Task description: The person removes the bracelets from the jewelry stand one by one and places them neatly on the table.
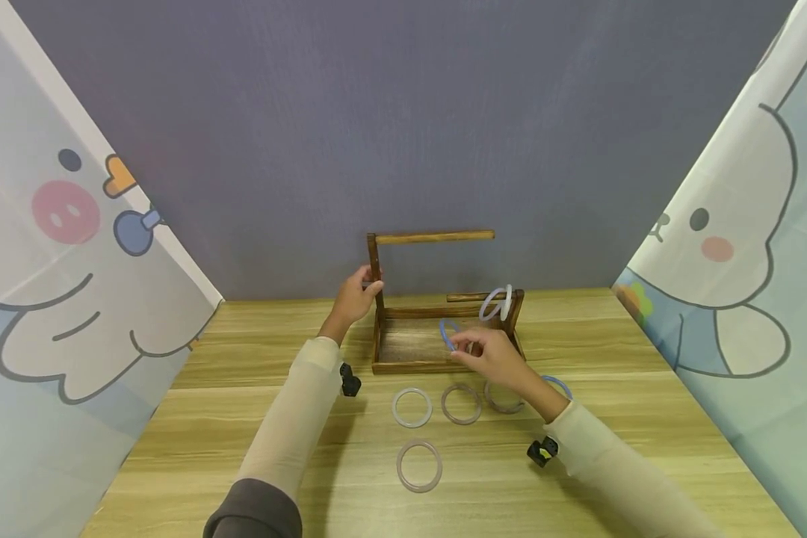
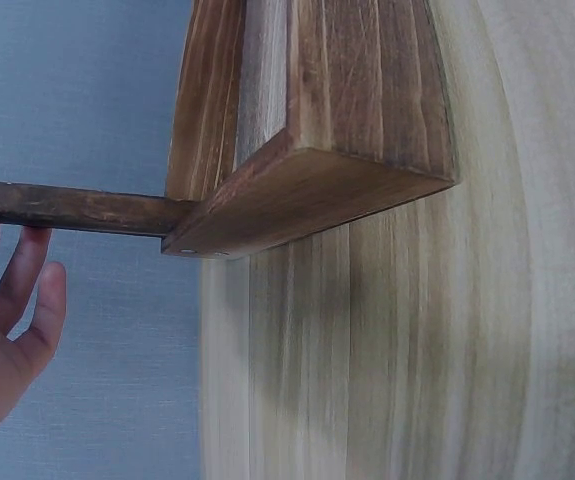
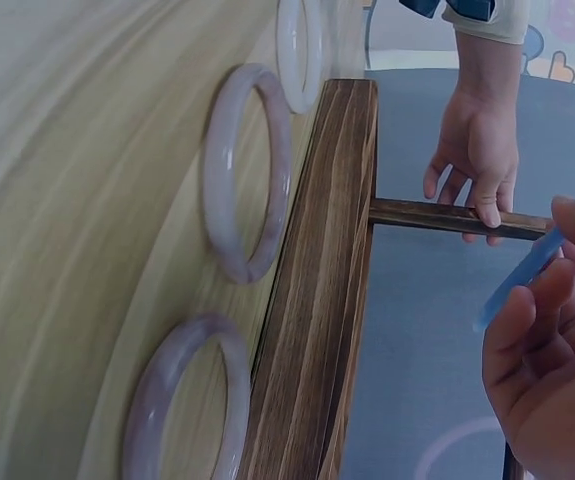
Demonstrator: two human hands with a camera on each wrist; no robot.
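Observation:
A dark wooden stand [image 1: 406, 368] with a tray base carries a high rod [image 1: 437, 237] from its left post and a lower rod [image 1: 467, 297] from its right post. My left hand [image 1: 354, 300] grips the left post [image 2: 77, 205], thumb on one side and fingers on the other. Above the tray, my right hand [image 1: 496, 357] pinches a blue bangle [image 3: 522, 278] between thumb and fingers, the ring held tilted and touching no rod that I can see. On the lower rod hang a lavender bangle [image 1: 486, 305] and a white bangle [image 1: 508, 302].
In front of the stand lie a whitish bangle [image 1: 412, 426], two brownish-mauve bangles [image 1: 462, 422] [image 3: 215, 170], and another mauve bangle [image 1: 419, 489] nearer me. A second blue bangle [image 1: 560, 383] is partly behind my right forearm. A grey backdrop [image 1: 403, 149] stands behind the wooden table [image 1: 242, 418].

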